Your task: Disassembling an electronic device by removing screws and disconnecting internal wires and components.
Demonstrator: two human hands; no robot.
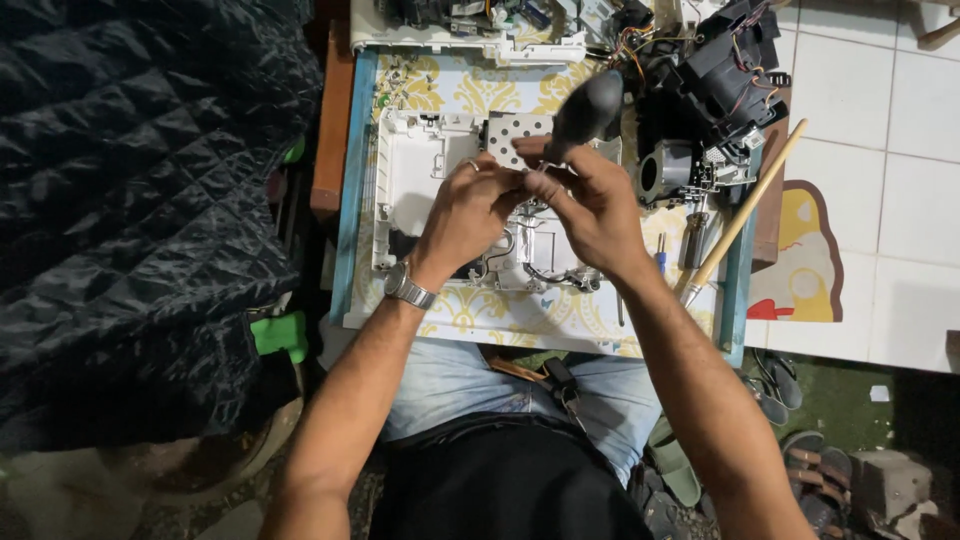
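Blower (588, 108), dark rubber bulb, held in the right hand (590, 205); the bulb stands up and away from the fingers, tilted toward the far right, over the far part of the white casing (415, 160). Right hand closed around the blower's lower end. Left hand (470, 210) meets the right at the fingertips, fingers pinched together on something small there; what it is cannot be made out. Ring on one left finger, metal watch (409, 287) on the left wrist.

Both hands hover over the casing, an opened white plastic shell lying flat on the worktop (480, 315). Inside the shell: a perforated metal plate (512, 135) at the far side, just beside the blower, and bright metal parts (530, 255) below the hands. Worktop covered with a yellow-and-white patterned sheet, blue edging on left and right.

Right of the casing, a black fan assembly (705, 110) with coloured wires, touching or nearly touching the shell's right edge. A wooden-handled brush (745, 210) lies diagonally along the worktop's right edge, its ferrule near the right forearm. A small blue-tipped screwdriver (661, 260) lies between brush and forearm.

Far edge: another opened device (470, 30) with circuit parts. Left: dark quilted fabric (130, 200). Sandals (810, 470) on the floor, lower right.
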